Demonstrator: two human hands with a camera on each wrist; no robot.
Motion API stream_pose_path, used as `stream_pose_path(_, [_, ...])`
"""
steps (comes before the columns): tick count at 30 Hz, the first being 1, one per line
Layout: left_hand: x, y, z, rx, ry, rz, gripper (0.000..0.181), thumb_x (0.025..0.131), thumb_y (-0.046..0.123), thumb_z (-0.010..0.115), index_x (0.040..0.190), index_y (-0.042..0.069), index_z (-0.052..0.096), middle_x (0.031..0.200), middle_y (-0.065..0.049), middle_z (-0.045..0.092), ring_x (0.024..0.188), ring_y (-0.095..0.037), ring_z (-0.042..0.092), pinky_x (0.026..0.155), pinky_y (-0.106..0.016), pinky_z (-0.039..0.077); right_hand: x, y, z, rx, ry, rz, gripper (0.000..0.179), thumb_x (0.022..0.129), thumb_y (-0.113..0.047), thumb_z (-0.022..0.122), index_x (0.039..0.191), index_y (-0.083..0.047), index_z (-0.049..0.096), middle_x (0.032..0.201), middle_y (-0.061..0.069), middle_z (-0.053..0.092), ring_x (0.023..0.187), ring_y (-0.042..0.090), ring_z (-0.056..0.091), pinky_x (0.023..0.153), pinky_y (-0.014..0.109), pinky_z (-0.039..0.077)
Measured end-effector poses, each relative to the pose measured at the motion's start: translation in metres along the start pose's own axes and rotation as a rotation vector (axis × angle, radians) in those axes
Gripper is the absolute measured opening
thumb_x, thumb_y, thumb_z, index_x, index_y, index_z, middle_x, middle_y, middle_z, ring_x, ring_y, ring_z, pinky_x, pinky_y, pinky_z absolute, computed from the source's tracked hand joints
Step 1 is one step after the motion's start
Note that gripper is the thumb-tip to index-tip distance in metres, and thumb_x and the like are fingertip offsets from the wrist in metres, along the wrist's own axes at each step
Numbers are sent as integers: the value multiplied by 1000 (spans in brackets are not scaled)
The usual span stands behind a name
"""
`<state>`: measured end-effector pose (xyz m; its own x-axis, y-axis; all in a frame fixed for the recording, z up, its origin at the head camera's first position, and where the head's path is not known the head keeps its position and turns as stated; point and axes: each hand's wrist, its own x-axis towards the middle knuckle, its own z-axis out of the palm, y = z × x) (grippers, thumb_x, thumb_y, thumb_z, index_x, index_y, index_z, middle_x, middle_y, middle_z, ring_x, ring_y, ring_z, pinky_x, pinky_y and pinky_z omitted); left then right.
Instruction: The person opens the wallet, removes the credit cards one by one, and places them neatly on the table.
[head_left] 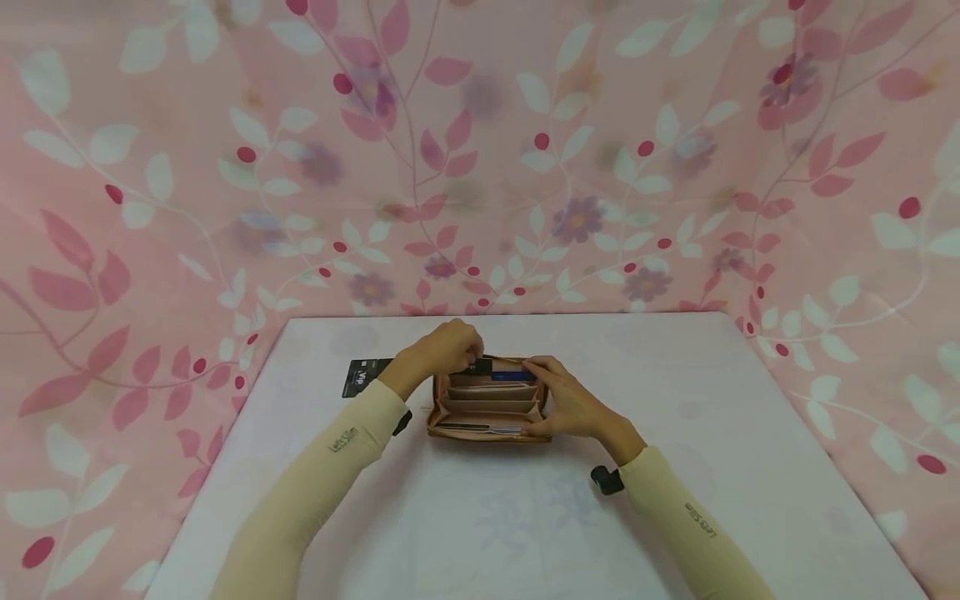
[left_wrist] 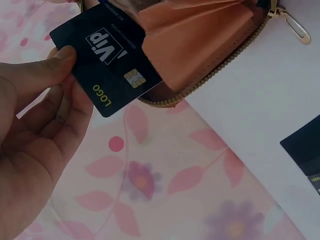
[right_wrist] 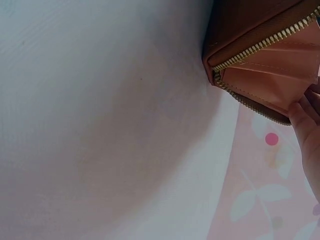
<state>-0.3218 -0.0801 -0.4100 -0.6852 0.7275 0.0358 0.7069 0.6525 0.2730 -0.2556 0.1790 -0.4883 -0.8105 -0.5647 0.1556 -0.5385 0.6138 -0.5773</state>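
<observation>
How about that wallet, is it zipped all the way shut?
No, the head view shows the wallet spread wide open with its inside showing.

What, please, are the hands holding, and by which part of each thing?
The left hand pinches a black VIP card by one edge; the right hand grips the brown wallet at its right end.

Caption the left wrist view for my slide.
Left hand pinching a dark VIP card at the opening of an unzipped wallet.
</observation>
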Motion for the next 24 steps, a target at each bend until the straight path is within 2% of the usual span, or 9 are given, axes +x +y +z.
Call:
stream_pose_path(7, [-2, 1, -7, 21, 3, 53, 11, 87, -1, 69, 93, 4, 77, 91, -6, 73, 83, -17, 67, 75, -30, 55, -1, -1, 0, -1, 12, -13, 110, 68, -52, 85, 151, -3, 31, 149, 7, 30, 119, 22, 44, 100, 44, 42])
stream_pose_path(9, [-2, -1, -9, 4, 20, 69, 9, 86, 0, 71, 90, 5, 77, 89, -5, 73, 82, -17, 67, 75, -30, 55, -2, -2, 0, -5, 12, -12, 110, 68, -52, 84, 151, -3, 32, 149, 8, 30, 119, 22, 44, 100, 44, 42])
stream_pose_path(12, [-4, -5, -13, -57, 44, 61, 7, 87, 3, 71, 87, 6, 77, 86, -2, 71, 77, -14, 63, 72, -30, 54, -2, -2, 1, -12, 8, -1, 109, 68, -50, 85, 151, -3, 32, 149, 8, 30, 122, 22, 43, 101, 44, 41])
stream_pose_path(18, [-13, -19, -19, -166, 134, -9, 6, 88, 7, 72, 92, 7, 77, 87, -2, 72, 75, -13, 62, 70, -31, 53, -1, -1, 1, -20, 7, 9, 108, 68, -47, 86, 151, -3, 32, 149, 7, 30, 125, 20, 41, 103, 44, 40])
stream_pose_path(21, [-20, -26, -17, -224, 193, -78, 8, 89, 10, 71, 95, 8, 77, 89, -1, 72, 76, -13, 62, 71, -32, 52, -1, -2, 1, -18, 9, 4, 108, 68, -46, 86, 151, -3, 32, 149, 7, 30, 123, 19, 42, 102, 44, 41])
stream_pose_path(24, [-28, -32, -15, -321, 241, -140, 9, 89, 12, 72, 96, 9, 77, 89, 1, 72, 77, -13, 63, 72, -33, 53, -1, -3, 1, -13, 16, -14, 107, 68, -44, 87, 150, -2, 32, 149, 8, 30, 120, 20, 44, 99, 44, 43])
